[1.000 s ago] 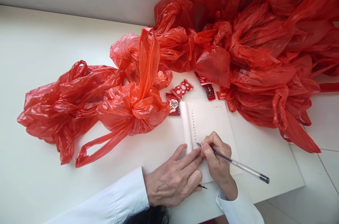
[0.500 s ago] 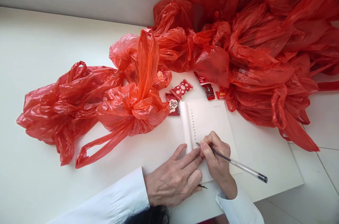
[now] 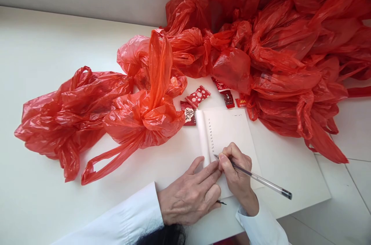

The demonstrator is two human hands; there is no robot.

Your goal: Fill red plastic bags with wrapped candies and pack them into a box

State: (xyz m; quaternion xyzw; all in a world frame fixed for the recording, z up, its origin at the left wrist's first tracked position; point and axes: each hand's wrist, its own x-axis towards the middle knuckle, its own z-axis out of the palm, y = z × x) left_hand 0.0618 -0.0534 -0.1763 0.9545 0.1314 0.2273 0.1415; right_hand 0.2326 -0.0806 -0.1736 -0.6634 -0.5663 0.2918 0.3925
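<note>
My right hand is closed in a writing grip on a clear-barrelled pen, its tip touching the left margin of an open white notebook. A short column of small marks runs down that margin. My left hand lies flat on the notebook's lower left part, fingers stretched out and touching the right hand's thumb side. Both arms wear white sleeves.
The white table carries tied red plastic bags: one at the left, one with long handles beside the notebook, and a big heap at the back right. Several red wrapped candies lie above the notebook. The table's right edge drops to a tiled floor.
Almost nothing has changed: the pen tip stays at the notebook's left margin, and the view has shifted only slightly.
</note>
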